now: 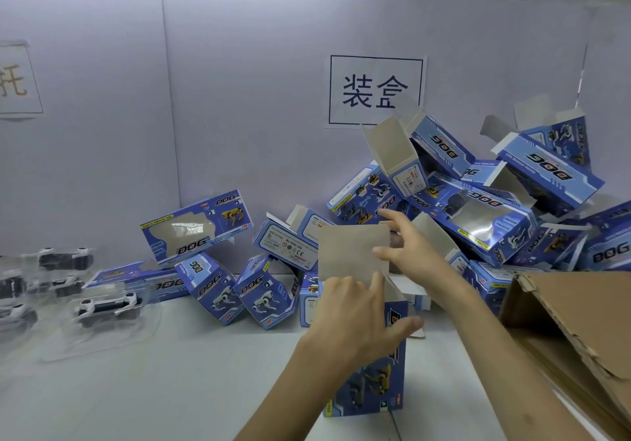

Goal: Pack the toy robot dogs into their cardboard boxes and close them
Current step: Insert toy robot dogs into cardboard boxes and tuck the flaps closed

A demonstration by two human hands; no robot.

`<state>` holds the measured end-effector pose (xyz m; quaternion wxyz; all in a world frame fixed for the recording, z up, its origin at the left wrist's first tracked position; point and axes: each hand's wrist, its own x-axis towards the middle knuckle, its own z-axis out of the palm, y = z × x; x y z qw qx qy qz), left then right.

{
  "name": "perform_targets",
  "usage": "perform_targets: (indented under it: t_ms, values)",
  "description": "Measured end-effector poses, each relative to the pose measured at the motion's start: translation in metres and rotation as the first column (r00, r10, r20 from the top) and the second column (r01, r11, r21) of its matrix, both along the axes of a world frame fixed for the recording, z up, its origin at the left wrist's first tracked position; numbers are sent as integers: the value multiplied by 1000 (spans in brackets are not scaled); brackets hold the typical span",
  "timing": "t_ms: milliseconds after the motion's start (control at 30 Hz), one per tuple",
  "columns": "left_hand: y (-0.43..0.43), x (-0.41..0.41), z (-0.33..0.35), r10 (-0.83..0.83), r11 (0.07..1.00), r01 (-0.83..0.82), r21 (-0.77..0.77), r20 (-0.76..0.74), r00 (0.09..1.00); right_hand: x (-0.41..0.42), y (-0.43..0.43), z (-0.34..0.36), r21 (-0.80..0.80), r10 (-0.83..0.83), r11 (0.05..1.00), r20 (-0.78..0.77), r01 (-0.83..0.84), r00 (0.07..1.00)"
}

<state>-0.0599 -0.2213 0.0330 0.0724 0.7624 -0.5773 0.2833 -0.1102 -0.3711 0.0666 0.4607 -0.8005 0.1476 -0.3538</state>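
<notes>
Grey cardboard flap (pixel 351 252) stands open atop the blue box (pixel 372 389), which your left hand (pixel 351 317) grips upright on the table (pixel 205 389) while the fingers of your right hand (pixel 409 252) pinch the flap's edge; a hurried fold could crease it or topple the box.

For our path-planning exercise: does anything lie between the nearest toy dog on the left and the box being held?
Nothing visible does: only bare table separates the toy dog from the box the left hand holds, whose flap stands open.
</notes>
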Motion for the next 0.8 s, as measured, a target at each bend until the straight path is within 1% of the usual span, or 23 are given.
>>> perform_targets:
  t_ms: [33,100,133,233,300,333,400,500,567,667,733,767,800]
  values:
    - [0,1,1,-2,1000,2,-8,-5,1000,0,0,-4,93,-10,996,42,6,999]
    - [0,2,2,-21,999,21,-31,4,1000,-4,-2,-22,332,12,942,93,-43,996]
    - [0,2,2,-33,998,34,-45,14,999,-7,-2,-34,400,52,912,99,-88,994]
    - [2,1,0,-73,995,75,-73,24,997,-12,1,-62,480,179,851,118,-214,977]
    - [1,2,3,-71,996,73,-48,32,997,-8,1,-65,558,170,796,167,-235,971]
    - [1,2,4,-56,998,57,-27,43,997,-6,0,-65,585,128,783,182,-211,975]
    - [0,2,7,-26,1000,25,8,66,997,-4,1,-65,611,57,777,177,-154,983]
    - [-1,3,5,-35,999,33,23,82,996,-3,4,-71,637,75,742,233,-210,970]
    - [-1,6,2,-44,999,41,33,96,994,-2,5,-75,670,28,711,277,-214,960]
    - [-3,10,2,-59,998,56,32,105,993,-1,6,-79,716,-45,672,296,-190,954]
    - [-5,14,6,-79,996,74,41,115,990,-1,7,-79,701,-34,684,304,-199,952]
    - [-5,18,9,-93,995,88,49,108,990,-1,6,-78,673,-15,714,291,-194,956]
    - [-6,22,11,-108,993,104,55,86,990,-2,6,-76,625,0,762,264,-171,965]
